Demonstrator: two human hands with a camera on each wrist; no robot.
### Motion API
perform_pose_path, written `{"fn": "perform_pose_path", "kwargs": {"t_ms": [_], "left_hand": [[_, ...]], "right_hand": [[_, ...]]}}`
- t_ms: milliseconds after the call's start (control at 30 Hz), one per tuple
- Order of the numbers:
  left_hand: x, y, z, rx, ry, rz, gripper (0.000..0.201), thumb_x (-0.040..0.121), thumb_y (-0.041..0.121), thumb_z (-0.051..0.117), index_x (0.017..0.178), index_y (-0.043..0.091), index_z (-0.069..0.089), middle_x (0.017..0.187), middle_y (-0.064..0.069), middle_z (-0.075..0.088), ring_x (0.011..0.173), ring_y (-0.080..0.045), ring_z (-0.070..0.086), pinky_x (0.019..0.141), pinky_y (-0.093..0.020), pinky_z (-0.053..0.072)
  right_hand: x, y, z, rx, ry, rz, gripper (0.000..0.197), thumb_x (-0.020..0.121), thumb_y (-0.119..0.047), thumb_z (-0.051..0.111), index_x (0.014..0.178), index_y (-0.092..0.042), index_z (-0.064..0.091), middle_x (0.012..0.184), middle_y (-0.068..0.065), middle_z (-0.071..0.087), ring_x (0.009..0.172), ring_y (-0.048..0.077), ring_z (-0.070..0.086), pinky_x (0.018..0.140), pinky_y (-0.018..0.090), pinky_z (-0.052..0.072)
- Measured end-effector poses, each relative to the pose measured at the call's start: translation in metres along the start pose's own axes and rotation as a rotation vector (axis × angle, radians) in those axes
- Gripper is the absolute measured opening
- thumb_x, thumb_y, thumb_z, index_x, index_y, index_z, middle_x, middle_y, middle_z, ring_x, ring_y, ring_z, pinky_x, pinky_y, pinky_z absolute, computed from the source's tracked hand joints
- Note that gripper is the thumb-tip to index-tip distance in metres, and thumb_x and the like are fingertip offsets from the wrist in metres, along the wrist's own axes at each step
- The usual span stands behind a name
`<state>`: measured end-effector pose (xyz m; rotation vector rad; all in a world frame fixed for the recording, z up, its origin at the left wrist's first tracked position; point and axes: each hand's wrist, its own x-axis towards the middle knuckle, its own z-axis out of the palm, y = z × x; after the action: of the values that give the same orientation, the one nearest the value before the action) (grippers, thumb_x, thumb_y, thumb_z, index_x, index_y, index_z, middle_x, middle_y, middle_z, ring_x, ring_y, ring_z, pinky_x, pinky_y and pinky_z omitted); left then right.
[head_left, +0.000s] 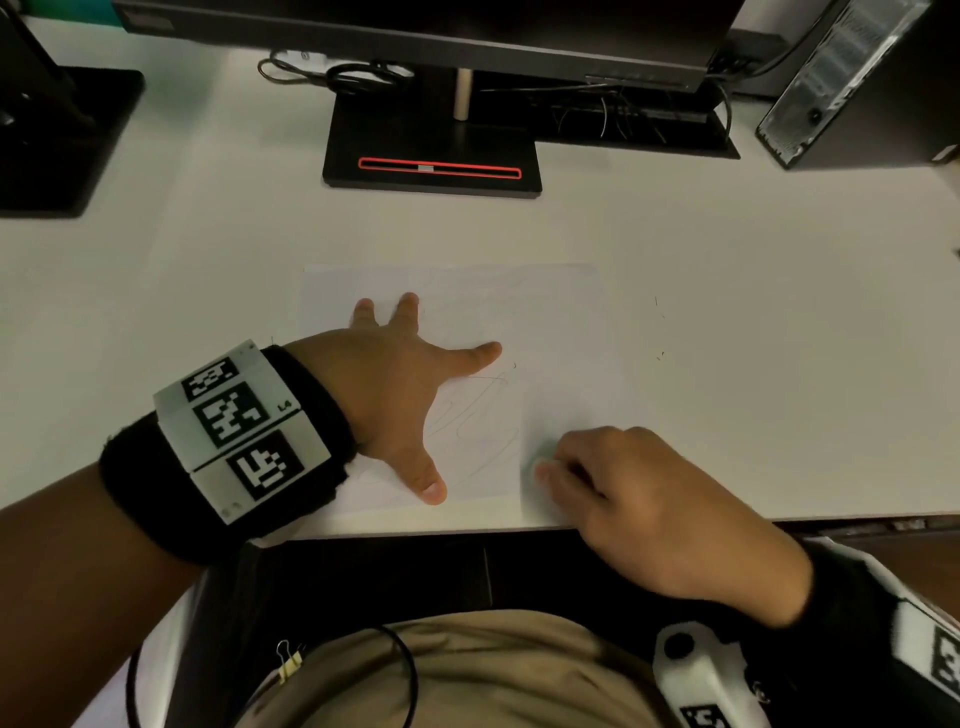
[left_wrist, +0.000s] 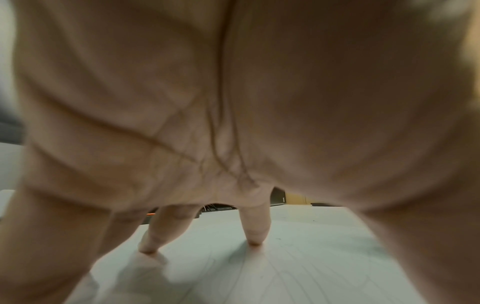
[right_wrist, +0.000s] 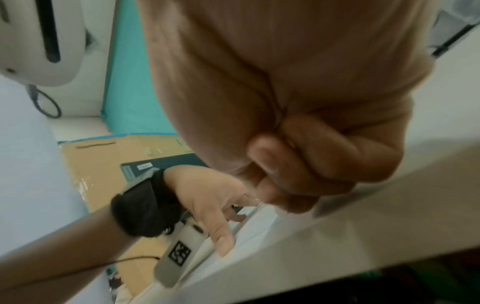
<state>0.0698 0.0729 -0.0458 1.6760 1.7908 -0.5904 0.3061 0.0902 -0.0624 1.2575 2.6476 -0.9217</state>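
Head view: the sheet of paper (head_left: 561, 322), marked with faint pencil scribbles, lies at lower centre of the frame on the white desk (head_left: 779, 364). The left hand (head_left: 400, 384) presses it with fingers splayed flat, probably to stop it sliding. The right hand (head_left: 639, 499), fingers curled, pinches what appears to be a small pale eraser (head_left: 540, 461) against the sheet's lower right.

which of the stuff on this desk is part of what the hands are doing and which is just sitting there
In use:
sheet of paper with faint scribbles
left hand, pressing the sheet flat
right hand, pinching a small pale block, probably an eraser, on the sheet

Lying about:
monitor stand
coiled cables
computer case
second black stand, far left
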Motion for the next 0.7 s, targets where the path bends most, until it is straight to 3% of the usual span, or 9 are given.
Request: {"fn": "perform_pose_path", "kwargs": {"t_ms": [133, 267, 400, 533, 700], "left_hand": [[-0.001, 0.003, -0.001, -0.004, 0.002, -0.018, 0.134, 0.055, 0.071, 0.082, 0.138, 0.067, -0.022, 0.158, -0.013, -0.032, 0.145, -0.048, -0.021, 0.115, -0.063, 0.024], [-0.001, 0.004, 0.0, -0.016, 0.005, -0.019, 0.133, 0.055, 0.069, 0.083, 0.139, 0.067, -0.021, 0.158, -0.012, -0.032, 0.145, -0.047, -0.021, 0.115, -0.063, 0.025], [-0.003, 0.003, 0.001, -0.007, 0.012, -0.026, 0.134, 0.055, 0.071, 0.082, 0.139, 0.067, -0.022, 0.159, -0.013, -0.031, 0.145, -0.048, -0.02, 0.114, -0.063, 0.025], [-0.003, 0.003, 0.001, -0.015, 0.01, -0.025, 0.133, 0.056, 0.07, 0.083, 0.139, 0.067, -0.021, 0.159, -0.012, -0.031, 0.145, -0.048, -0.02, 0.114, -0.062, 0.026], [-0.002, 0.003, 0.001, -0.004, 0.011, -0.031, 0.134, 0.055, 0.072, 0.082, 0.139, 0.066, -0.023, 0.159, -0.014, -0.03, 0.145, -0.049, -0.02, 0.114, -0.064, 0.026]], "right_hand": [[0.009, 0.012, -0.01, 0.065, 0.084, 0.112, 0.047, 0.103, -0.039, 0.048, 0.067, -0.01, 0.052, 0.056, 0.006, 0.057, 0.05, 0.017, 0.05, 0.052, 0.027, 0.039], [0.0, -0.004, 0.002, 0.047, 0.023, 0.053, 0.044, 0.103, -0.04, 0.047, 0.066, -0.018, 0.049, 0.057, -0.003, 0.051, 0.051, 0.011, 0.046, 0.05, 0.022, 0.036], [0.009, 0.011, -0.007, 0.095, 0.105, 0.125, 0.046, 0.103, -0.038, 0.048, 0.066, -0.01, 0.053, 0.057, 0.007, 0.06, 0.05, 0.018, 0.054, 0.051, 0.028, 0.039], [0.0, -0.004, 0.003, 0.047, 0.039, 0.051, 0.044, 0.103, -0.04, 0.046, 0.066, -0.017, 0.048, 0.056, -0.003, 0.049, 0.05, 0.011, 0.042, 0.05, 0.023, 0.036], [0.009, 0.003, -0.005, 0.071, 0.093, 0.106, 0.045, 0.104, -0.038, 0.047, 0.064, -0.017, 0.047, 0.053, 0.0, 0.05, 0.048, 0.014, 0.044, 0.047, 0.024, 0.035]]}}
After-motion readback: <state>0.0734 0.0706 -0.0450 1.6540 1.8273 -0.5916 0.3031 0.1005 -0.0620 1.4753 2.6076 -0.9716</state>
